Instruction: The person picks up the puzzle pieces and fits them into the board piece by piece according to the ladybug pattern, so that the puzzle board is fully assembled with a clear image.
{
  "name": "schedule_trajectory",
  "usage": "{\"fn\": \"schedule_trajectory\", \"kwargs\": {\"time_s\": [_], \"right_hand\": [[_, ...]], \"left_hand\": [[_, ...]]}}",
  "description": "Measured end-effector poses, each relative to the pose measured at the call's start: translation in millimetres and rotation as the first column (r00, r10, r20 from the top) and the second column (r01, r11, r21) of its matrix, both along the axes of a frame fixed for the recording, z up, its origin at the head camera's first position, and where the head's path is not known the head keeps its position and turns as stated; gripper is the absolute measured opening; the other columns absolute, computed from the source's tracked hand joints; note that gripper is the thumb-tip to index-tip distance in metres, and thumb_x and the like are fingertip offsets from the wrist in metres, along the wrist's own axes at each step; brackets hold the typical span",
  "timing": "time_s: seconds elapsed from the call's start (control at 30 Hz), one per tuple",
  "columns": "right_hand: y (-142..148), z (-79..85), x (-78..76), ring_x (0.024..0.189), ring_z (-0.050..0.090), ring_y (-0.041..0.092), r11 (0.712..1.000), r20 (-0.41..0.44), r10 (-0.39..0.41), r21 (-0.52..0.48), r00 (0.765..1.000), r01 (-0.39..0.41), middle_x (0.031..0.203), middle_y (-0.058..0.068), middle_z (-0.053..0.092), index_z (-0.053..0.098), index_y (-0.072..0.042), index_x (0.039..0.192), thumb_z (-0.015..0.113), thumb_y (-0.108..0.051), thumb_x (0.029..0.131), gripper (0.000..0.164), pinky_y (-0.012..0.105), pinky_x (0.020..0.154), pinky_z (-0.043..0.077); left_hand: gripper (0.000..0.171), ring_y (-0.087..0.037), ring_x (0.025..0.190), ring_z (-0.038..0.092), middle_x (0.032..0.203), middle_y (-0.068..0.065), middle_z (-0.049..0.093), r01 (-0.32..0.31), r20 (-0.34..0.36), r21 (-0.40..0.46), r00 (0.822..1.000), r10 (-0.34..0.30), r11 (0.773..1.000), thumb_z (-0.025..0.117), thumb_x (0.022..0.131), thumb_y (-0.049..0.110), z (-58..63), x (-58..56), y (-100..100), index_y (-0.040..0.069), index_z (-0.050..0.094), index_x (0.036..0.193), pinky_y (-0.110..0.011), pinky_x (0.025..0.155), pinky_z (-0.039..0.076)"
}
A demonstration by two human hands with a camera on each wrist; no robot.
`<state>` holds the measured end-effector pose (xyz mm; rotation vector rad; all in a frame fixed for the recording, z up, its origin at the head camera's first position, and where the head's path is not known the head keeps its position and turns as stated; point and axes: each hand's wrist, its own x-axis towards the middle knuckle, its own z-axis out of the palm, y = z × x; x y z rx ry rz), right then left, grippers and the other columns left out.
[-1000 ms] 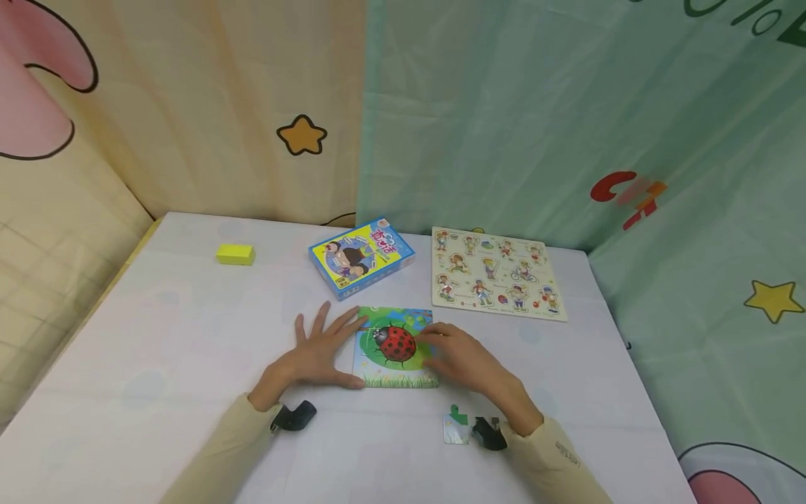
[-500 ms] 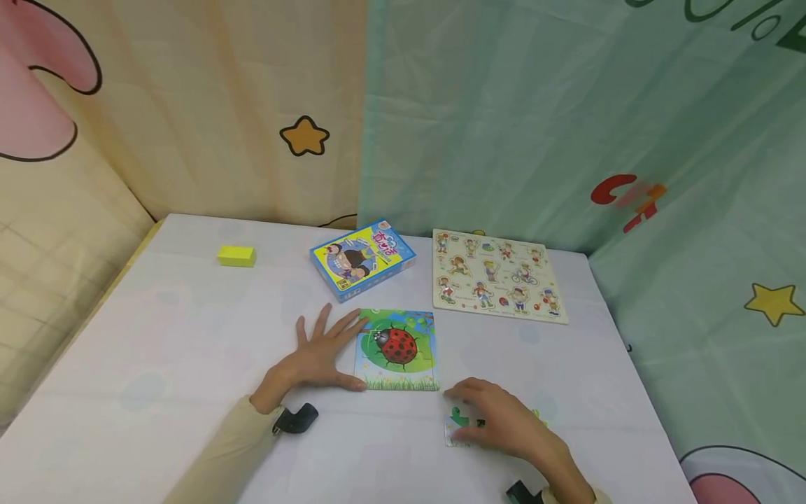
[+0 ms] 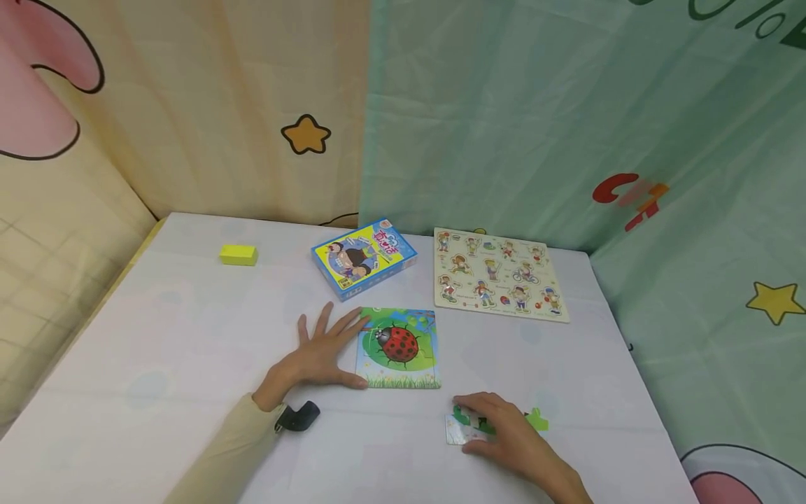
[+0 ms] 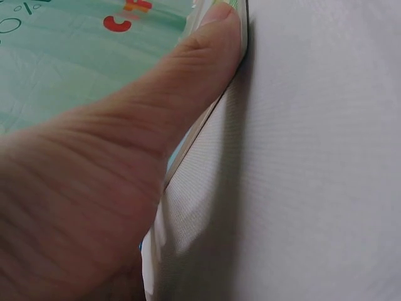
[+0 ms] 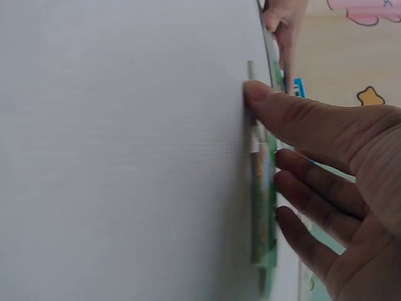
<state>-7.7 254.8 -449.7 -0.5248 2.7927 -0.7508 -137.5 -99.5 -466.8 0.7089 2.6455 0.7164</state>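
A square ladybug jigsaw puzzle (image 3: 398, 374) lies flat near the middle of the white table. Along its left side my left hand (image 3: 315, 357) rests with fingers spread, its fingertips and thumb touching the edge. My right hand (image 3: 513, 437) is over several loose jigsaw pieces (image 3: 457, 432) to the puzzle's lower right. In the right wrist view the thumb touches the edge of a piece (image 5: 260, 213), while the other fingers curve loosely over the pieces. A light-green piece (image 3: 537, 420) pokes out beyond the knuckles. The palm hides part of the pieces in the head view.
Behind the puzzle lies a blue and yellow box (image 3: 364, 257). A wooden board with small figures (image 3: 499, 274) is at the back right. A yellow block (image 3: 238, 255) sits at the back left. Curtains (image 3: 478, 140) hang past the far edge.
My right hand has left the puzzle's right edge and moved down and right to the loose pieces. The left hand has stayed in place.
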Motion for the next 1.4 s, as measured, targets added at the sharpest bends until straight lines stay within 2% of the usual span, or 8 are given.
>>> {"fn": "schedule_trajectory", "kwargs": {"time_s": [0.17, 0.37, 0.5, 0.63, 0.87, 1.1, 1.23, 1.4], "right_hand": [[4.1, -7.3, 3.3, 0.107, 0.063, 0.005, 0.998, -0.033, -0.017, -0.069, 0.999, 0.014, 0.114, -0.018, 0.069, 0.064, -0.021, 0.133, 0.087, -0.030, 0.076, 0.062, 0.031, 0.094, 0.054], [5.5, -8.6, 2.8, 0.105, 0.062, 0.003, 0.996, -0.052, 0.009, -0.093, 0.999, -0.013, 0.113, -0.017, 0.069, 0.069, -0.019, 0.126, 0.085, -0.029, 0.079, 0.051, 0.028, 0.090, 0.055], [1.3, -8.3, 1.5, 0.104, 0.062, 0.004, 0.989, -0.118, 0.063, -0.126, 0.991, -0.078, 0.114, -0.015, 0.068, 0.072, -0.021, 0.118, 0.085, -0.027, 0.080, 0.041, 0.027, 0.088, 0.056], [-10.5, -6.8, -2.0, 0.103, 0.062, 0.005, 0.977, -0.222, 0.130, -0.140, 0.966, -0.164, 0.113, -0.016, 0.065, 0.075, -0.022, 0.111, 0.086, -0.027, 0.080, 0.034, 0.028, 0.088, 0.056], [-41.0, 7.1, -20.7, 0.106, 0.060, 0.005, 0.977, -0.256, 0.171, -0.080, 0.951, -0.197, 0.114, -0.016, 0.064, 0.076, -0.023, 0.108, 0.084, -0.028, 0.082, 0.028, 0.029, 0.090, 0.055], [-77.4, 22.8, -43.2, 0.112, 0.062, 0.011, 0.980, -0.251, 0.190, -0.014, 0.949, -0.200, 0.118, -0.006, 0.065, 0.077, -0.020, 0.112, 0.082, -0.027, 0.085, 0.028, 0.031, 0.094, 0.055], [-96.8, 21.4, -56.9, 0.114, 0.062, 0.014, 0.980, -0.249, 0.198, 0.048, 0.948, -0.192, 0.120, -0.003, 0.066, 0.076, -0.017, 0.114, 0.080, -0.025, 0.086, 0.029, 0.032, 0.096, 0.055], [-114.5, 14.2, -67.0, 0.116, 0.062, 0.017, 0.981, -0.228, 0.181, 0.115, 0.957, -0.158, 0.121, 0.001, 0.068, 0.076, -0.015, 0.115, 0.079, -0.025, 0.087, 0.030, 0.034, 0.098, 0.054]], "left_hand": [[0.116, -0.053, 0.150, -0.011, 0.169, -0.008, 0.013, 0.003, -0.003, -0.007, 1.000, -0.003, 1.000, 0.083, 0.069, 0.062, 1.3, -0.7, -0.6, 0.019, 0.025, 0.160, -0.081, 0.105, -0.015], [0.116, -0.052, 0.150, -0.013, 0.169, -0.008, 0.011, 0.005, 0.002, -0.012, 1.000, -0.005, 1.000, 0.082, 0.070, 0.064, -1.4, -0.8, -0.1, 0.020, 0.024, 0.160, -0.081, 0.105, -0.016], [0.117, -0.053, 0.150, -0.012, 0.169, -0.008, 0.012, 0.003, -0.004, -0.005, 1.000, -0.003, 1.000, 0.082, 0.069, 0.065, -4.1, -0.3, 0.0, 0.020, 0.025, 0.160, -0.081, 0.105, -0.015], [0.117, -0.052, 0.150, -0.012, 0.170, -0.006, 0.012, 0.000, -0.003, -0.013, 1.000, 0.000, 1.000, 0.082, 0.068, 0.065, -4.5, 0.4, 0.0, 0.022, 0.024, 0.160, -0.080, 0.106, -0.015], [0.116, -0.053, 0.150, -0.011, 0.169, -0.008, 0.013, -0.007, -0.005, -0.006, 1.000, 0.007, 1.000, 0.083, 0.069, 0.064, -3.1, 0.5, 0.5, 0.020, 0.026, 0.160, -0.081, 0.105, -0.016], [0.116, -0.053, 0.150, -0.009, 0.169, -0.008, 0.015, -0.007, -0.015, -0.011, 1.000, 0.007, 1.000, 0.083, 0.069, 0.063, -1.1, 2.0, 0.3, 0.019, 0.027, 0.159, -0.081, 0.106, -0.013], [0.115, -0.053, 0.150, -0.009, 0.169, -0.008, 0.016, -0.008, -0.025, -0.016, 1.000, 0.008, 1.000, 0.083, 0.068, 0.063, -0.5, 1.9, 0.4, 0.019, 0.028, 0.159, -0.082, 0.106, -0.012], [0.115, -0.053, 0.150, -0.008, 0.169, -0.008, 0.016, -0.006, -0.032, -0.029, 0.999, 0.005, 1.000, 0.083, 0.068, 0.064, -0.8, 1.1, 0.5, 0.020, 0.028, 0.159, -0.083, 0.106, -0.010]]}}
